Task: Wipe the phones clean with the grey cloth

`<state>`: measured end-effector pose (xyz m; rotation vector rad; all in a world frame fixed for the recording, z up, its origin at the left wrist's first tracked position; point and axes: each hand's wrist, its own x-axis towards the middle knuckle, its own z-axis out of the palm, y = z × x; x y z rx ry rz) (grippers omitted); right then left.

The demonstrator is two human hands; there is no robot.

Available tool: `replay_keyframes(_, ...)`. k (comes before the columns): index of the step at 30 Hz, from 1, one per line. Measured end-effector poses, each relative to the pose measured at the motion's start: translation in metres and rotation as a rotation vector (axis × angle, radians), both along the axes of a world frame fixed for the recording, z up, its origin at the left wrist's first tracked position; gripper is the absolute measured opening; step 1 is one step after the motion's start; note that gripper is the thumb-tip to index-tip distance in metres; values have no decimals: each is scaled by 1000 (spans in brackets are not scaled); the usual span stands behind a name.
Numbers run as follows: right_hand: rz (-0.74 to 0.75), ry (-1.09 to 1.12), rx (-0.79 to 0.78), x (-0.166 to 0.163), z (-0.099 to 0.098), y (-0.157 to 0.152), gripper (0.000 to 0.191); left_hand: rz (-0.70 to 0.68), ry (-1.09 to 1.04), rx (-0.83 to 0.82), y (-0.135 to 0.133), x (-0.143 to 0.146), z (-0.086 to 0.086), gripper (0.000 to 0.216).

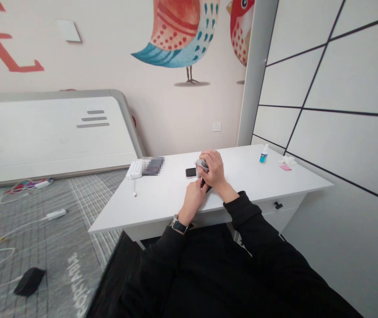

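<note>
My right hand [212, 170] is closed around a small grey device [202, 164] held just above the white desk [162, 201]. My left hand [193, 199], with a wristwatch on the wrist, is pinched on a thin dark tool [203, 183] whose tip points up at the device. A small dark phone-like object [190, 172] lies on the desk just left of the device. Both sleeves are black.
A white flat gadget [135, 169] with a blurred patch beside it lies at the desk's left. A small blue-and-white bottle [263, 154] and a pink note with white tissue [286, 164] sit at the right. Cables [26, 219] and a black object [29, 281] lie on the carpet.
</note>
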<state>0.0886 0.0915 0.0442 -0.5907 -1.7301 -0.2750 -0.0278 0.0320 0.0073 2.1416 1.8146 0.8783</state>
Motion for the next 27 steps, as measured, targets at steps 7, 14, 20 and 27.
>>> replay_keyframes(7, -70, 100, -36, 0, -2, -2, 37, -1, 7, 6, 1, -1, -1, 30)
replay_keyframes(14, -6, 8, 53, 0, -1, -7, 15, -27, 24, 13, 0, -1, -3, 29)
replay_keyframes(20, -68, 51, 24, 1, -1, -7, 27, -20, 28, 18, 0, -1, -2, 29)
replay_keyframes(27, -51, -3, 33, -1, -2, -6, 12, -30, 29, 16, 0, -1, -2, 29)
